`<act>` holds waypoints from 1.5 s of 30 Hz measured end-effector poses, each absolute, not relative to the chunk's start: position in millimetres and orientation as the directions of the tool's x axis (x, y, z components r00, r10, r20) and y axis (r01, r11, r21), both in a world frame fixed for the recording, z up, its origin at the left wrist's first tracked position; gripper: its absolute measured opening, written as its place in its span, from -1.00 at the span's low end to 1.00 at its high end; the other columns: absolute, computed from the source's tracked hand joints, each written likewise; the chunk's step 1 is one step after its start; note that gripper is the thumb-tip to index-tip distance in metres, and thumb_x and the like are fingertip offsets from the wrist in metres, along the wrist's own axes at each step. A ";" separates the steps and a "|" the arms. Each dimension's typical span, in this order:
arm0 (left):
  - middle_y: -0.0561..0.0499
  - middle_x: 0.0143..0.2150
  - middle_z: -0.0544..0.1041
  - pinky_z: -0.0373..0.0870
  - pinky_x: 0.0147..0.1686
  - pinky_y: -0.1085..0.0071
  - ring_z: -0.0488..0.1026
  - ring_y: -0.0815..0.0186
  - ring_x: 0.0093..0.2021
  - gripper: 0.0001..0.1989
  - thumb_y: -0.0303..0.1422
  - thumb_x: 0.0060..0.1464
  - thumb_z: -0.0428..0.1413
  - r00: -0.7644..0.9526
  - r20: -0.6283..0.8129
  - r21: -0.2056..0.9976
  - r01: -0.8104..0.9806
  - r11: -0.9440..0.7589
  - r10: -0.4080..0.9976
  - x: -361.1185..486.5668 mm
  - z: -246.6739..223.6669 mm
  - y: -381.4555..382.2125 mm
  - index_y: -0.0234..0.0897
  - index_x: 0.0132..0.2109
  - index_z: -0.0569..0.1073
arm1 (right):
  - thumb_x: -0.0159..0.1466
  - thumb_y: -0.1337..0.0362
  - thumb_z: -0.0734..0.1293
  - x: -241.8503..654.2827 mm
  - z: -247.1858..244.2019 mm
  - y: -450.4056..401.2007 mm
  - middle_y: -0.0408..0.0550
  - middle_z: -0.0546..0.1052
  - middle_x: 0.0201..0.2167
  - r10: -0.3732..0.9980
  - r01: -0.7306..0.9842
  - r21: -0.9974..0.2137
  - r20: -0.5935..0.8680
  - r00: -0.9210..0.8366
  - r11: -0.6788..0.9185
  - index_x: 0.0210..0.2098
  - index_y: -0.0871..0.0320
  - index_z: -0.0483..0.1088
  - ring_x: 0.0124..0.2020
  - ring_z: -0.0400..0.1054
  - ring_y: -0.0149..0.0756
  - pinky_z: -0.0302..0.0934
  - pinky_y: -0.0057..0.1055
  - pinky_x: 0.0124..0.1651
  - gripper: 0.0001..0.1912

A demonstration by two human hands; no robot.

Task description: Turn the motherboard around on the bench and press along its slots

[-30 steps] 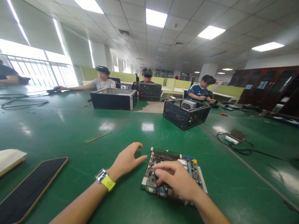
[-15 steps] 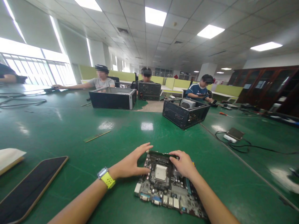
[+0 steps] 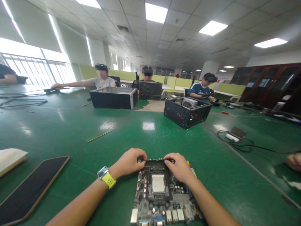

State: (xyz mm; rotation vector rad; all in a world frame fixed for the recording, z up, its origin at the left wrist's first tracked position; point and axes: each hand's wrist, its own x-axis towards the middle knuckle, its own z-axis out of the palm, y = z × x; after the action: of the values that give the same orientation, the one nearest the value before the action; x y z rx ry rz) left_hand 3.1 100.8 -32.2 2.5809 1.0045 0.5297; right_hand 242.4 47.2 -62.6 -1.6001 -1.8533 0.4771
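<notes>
A motherboard (image 3: 162, 197) lies on the green table close in front of me, its port side nearest me and a square silver chip (image 3: 158, 184) in its socket. At its far left corner my left hand (image 3: 130, 161) pinches the edge between thumb and fingers; a watch with a yellow-green strap (image 3: 108, 180) is on that wrist. My right hand (image 3: 180, 166) grips the far edge, thumb and fingers at the dark slots there, and its forearm passes over the board's right side.
Two open computer cases (image 3: 114, 99) (image 3: 185, 113) stand farther back. A dark tablet-like slab (image 3: 35, 188) lies left, a thin strip (image 3: 99, 136) ahead, an adapter with cables (image 3: 237, 133) right. Another person's hand (image 3: 295, 160) shows at the right edge; people sit across.
My left hand has closed on the board's far left corner. The motherboard has turned straighter and shifted slightly left and nearer me. Another person's hand has appeared at the right edge.
</notes>
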 end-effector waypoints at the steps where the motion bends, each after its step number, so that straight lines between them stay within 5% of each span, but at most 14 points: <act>1: 0.03 -0.37 0.55 0.31 -0.27 0.44 0.44 0.30 -0.34 -0.86 -0.44 -0.03 0.06 0.685 0.220 0.428 0.572 -0.699 0.695 2.2 -32.1 101.5 -0.28 -0.35 0.53 | 0.18 0.28 0.26 242.3 -62.7 47.1 -0.15 0.57 -0.28 0.971 0.744 -0.639 0.229 -0.062 0.198 -0.29 0.05 0.52 -0.20 0.32 -0.28 0.10 -0.38 -0.09 -0.81; 10: 0.05 -0.34 0.58 0.33 -0.30 0.47 0.46 0.32 -0.33 -0.76 -0.49 -0.08 0.01 0.628 0.190 0.589 0.542 -0.599 0.755 -7.9 -24.8 109.5 -0.28 -0.32 0.56 | 0.19 0.26 0.27 241.0 -62.2 45.7 -0.15 0.56 -0.28 0.970 0.757 -0.621 0.233 -0.069 0.203 -0.29 0.05 0.52 -0.19 0.32 -0.27 0.10 -0.37 -0.07 -0.82; 22: 0.07 -0.38 0.56 0.35 -0.31 0.47 0.46 0.34 -0.36 -0.82 -0.40 0.06 0.03 0.631 0.204 0.581 0.537 -0.611 0.748 -11.2 -23.8 109.4 -0.29 -0.33 0.53 | 0.23 0.13 0.25 232.3 -35.6 32.8 -0.02 0.52 -0.13 0.957 0.821 -0.550 0.291 0.017 0.153 -0.18 0.11 0.47 -0.05 0.29 -0.18 0.10 -0.28 0.03 -0.73; 26: 0.03 -0.31 0.57 0.36 -0.26 0.43 0.47 0.28 -0.29 -0.75 -0.30 0.16 -0.03 0.550 0.243 0.482 0.646 -0.592 0.799 -22.1 -29.1 111.5 -0.27 -0.28 0.52 | 0.24 -0.05 0.20 189.7 -20.9 -2.8 0.02 0.48 -0.01 0.964 0.845 -0.494 0.251 -0.090 0.208 -0.09 0.05 0.45 0.03 0.25 -0.04 0.08 -0.13 0.09 -0.58; 29: -0.10 -0.11 0.54 0.34 -0.08 0.29 0.46 0.16 -0.10 -0.72 -0.25 0.15 0.01 0.413 0.323 0.265 0.824 -0.500 0.852 -37.7 -38.5 108.5 -0.29 -0.11 0.49 | 0.08 -0.16 0.30 146.0 -38.8 -25.9 0.15 0.26 0.22 0.973 0.866 -0.443 0.109 -0.202 0.230 0.17 0.10 0.28 0.22 0.04 0.24 -0.11 0.15 0.19 -0.24; 34: -0.21 -0.01 0.52 0.32 -0.04 0.19 0.48 0.05 -0.06 -0.59 -0.17 0.21 -0.05 0.273 0.277 0.071 0.950 -0.303 0.921 -58.2 -47.8 98.4 -0.36 0.05 0.41 | -0.05 -0.19 0.36 117.0 -69.6 -29.4 0.31 0.17 0.24 0.978 0.887 -0.420 0.006 -0.208 0.191 0.17 0.23 0.29 0.25 -0.08 0.42 -0.24 0.33 0.18 -0.08; 40: -0.23 -0.04 0.55 0.34 -0.09 0.17 0.51 0.01 -0.10 -0.55 -0.12 0.22 -0.07 0.268 0.224 0.063 0.956 -0.288 0.937 -61.3 -43.5 94.2 -0.35 0.07 0.40 | 0.10 0.03 0.31 173.2 -48.3 -1.0 0.15 0.19 0.26 0.980 0.906 -0.373 0.072 -0.187 0.200 0.18 0.12 0.27 0.27 -0.03 0.23 -0.14 0.12 0.23 -0.32; 45: -0.19 -0.07 0.57 0.31 -0.06 0.17 0.51 0.04 -0.11 -0.59 -0.12 0.21 -0.05 0.261 0.247 0.067 0.956 -0.285 0.933 -60.7 -44.8 94.4 -0.28 0.04 0.42 | 0.15 0.04 0.29 245.4 -37.7 39.1 0.19 0.42 0.01 0.967 0.977 -0.196 0.219 0.127 -0.084 -0.03 0.10 0.43 0.06 0.22 0.13 0.12 -0.01 0.01 -0.55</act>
State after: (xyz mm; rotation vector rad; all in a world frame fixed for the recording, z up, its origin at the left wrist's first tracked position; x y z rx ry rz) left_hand -60.7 94.4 -44.8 2.5684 1.9319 0.3886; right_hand 245.4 39.1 -37.7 -2.1170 -1.8997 -0.0463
